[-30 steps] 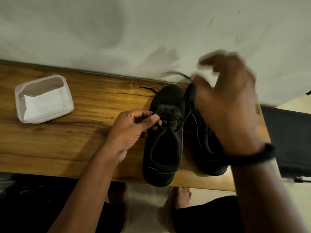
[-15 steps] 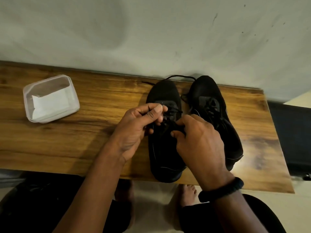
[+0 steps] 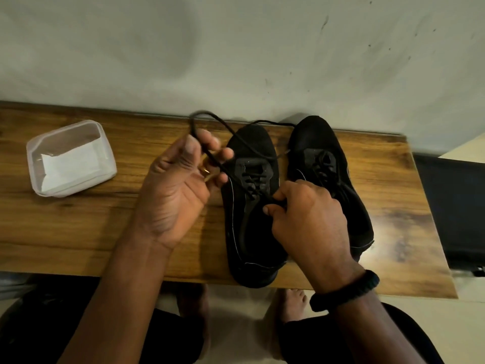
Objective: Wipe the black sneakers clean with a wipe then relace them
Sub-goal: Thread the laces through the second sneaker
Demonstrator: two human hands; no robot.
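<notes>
**Both hands on one lace, tips out of sight**

Two black sneakers stand side by side on a wooden bench [image 3: 78, 232], toes toward the wall. The left-side sneaker [image 3: 252, 240] lies between the hands, its heel at the bench's near edge. The right-side sneaker [image 3: 315, 137] is just beside it, and its heel is partly covered by the right hand [image 3: 307, 222].

The left hand [image 3: 178, 185] is raised, with thumb and curled fingers pinching the lace [image 3: 227, 126]. The lace loops above the hand, blurred there, then runs down across the left-side sneaker's toe. The right hand pinches the lace over the eyelets. Its fingertips are folded under, so which eyelet it meets cannot be told. A dark wristband [image 3: 343, 290] circles that wrist.

Well apart to the left sits a clear plastic tub [image 3: 63, 130] holding a white wipe [image 3: 67, 166]. A black object [image 3: 456, 206] at the right is cut off by the frame.
</notes>
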